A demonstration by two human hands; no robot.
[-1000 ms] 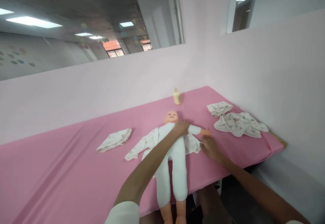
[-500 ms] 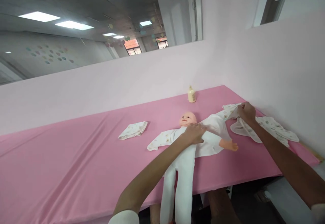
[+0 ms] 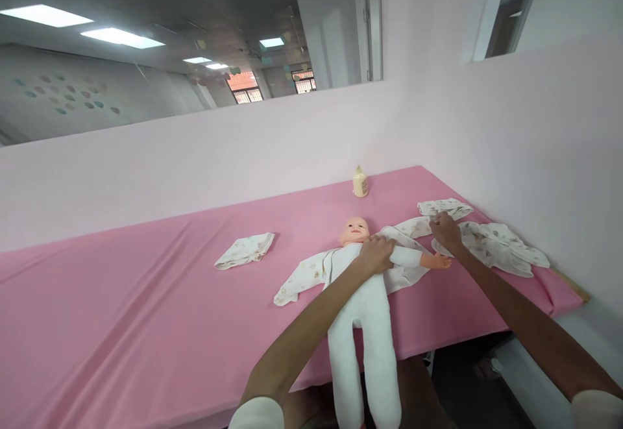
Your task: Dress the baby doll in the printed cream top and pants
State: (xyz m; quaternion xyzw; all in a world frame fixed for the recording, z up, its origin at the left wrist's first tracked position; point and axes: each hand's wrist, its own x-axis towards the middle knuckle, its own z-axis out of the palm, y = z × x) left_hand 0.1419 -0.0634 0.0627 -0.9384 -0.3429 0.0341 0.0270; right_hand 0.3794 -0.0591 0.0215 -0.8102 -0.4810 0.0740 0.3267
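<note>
A baby doll [image 3: 357,299] with a white cloth body lies face up, its legs hanging over the table's front edge. My left hand [image 3: 377,255] is closed over its chest and shoulder, beside its outstretched arm. Spread beneath the doll is a white patterned baby shirt [image 3: 304,274]; one sleeve reaches out to the left and appears to cover the doll's other arm. On the right, my right hand [image 3: 445,231] pinches the end of the shirt's other sleeve [image 3: 413,227], low over the table. The fingertips there are partly hidden.
A pink-covered table [image 3: 146,306] meets walls behind and on the right. A folded patterned cloth [image 3: 244,250] lies left of the doll. Another folded cloth [image 3: 445,208] and spread baby clothes [image 3: 503,247] lie right. A cream pump bottle [image 3: 360,182] stands at the back.
My right hand has come left and lower with the sleeve, which now lies flatter. My left hand stays on the doll, whose legs have shifted right. The view has turned slightly.
</note>
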